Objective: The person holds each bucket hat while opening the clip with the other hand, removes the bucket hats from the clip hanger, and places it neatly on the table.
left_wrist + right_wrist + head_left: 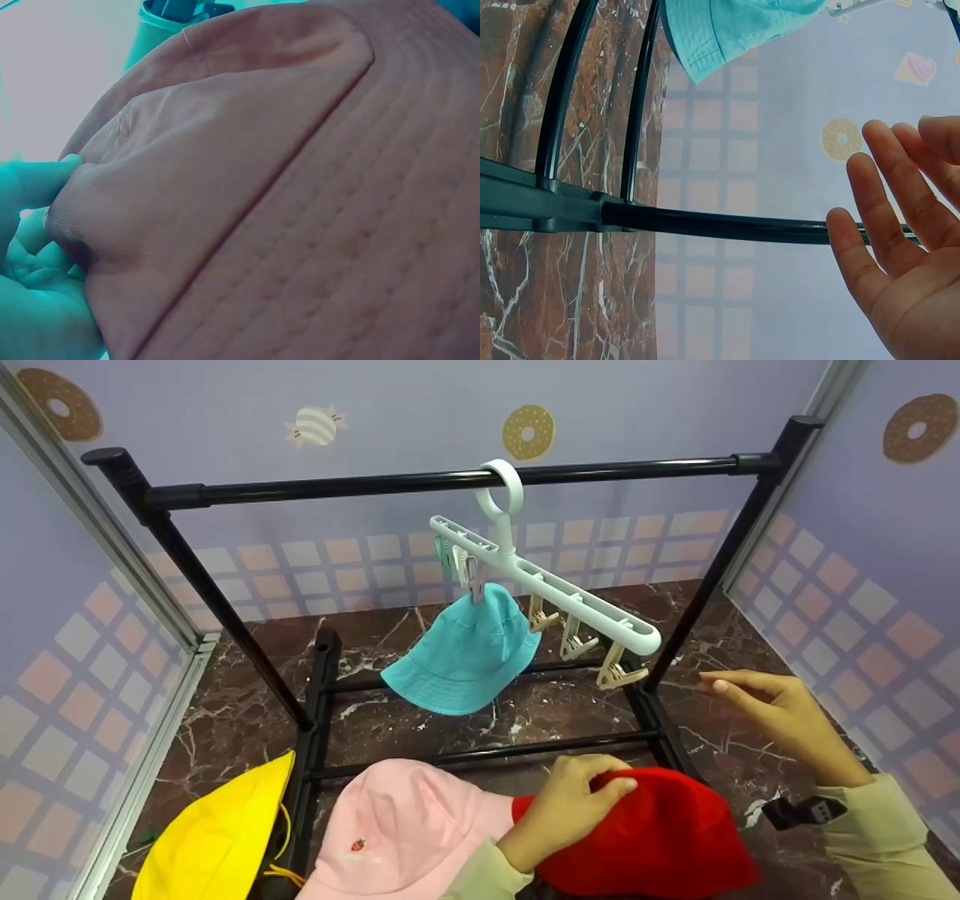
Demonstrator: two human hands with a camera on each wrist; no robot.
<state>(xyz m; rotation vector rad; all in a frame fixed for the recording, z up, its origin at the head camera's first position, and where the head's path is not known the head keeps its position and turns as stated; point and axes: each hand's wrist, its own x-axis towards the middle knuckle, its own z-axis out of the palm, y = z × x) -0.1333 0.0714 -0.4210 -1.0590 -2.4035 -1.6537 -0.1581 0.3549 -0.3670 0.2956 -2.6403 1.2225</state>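
Note:
My left hand (574, 802) pinches the crown of a red bucket hat (660, 832) at the front of the rack. In the left wrist view the fingers (37, 184) gather the hat's cloth (180, 165), which looks brownish there. My right hand (780, 712) is held in the air right of the rack, holding nothing; the right wrist view shows its fingers (877, 202) spread and slightly bent. From a white clip hanger (577, 604) on the rack hangs a turquoise bucket hat (469, 660), gripped by a peg (474, 577). Beige pegs (615, 667) on the hanger's right half hold nothing.
A pink bucket hat (409, 825) with a strawberry motif lies left of the red one. Farther left is a yellow hat (214, 832) with cords. The black rack (337, 487) stands on a dark marbled surface (232, 690), with patterned walls (405, 420) behind and at both sides.

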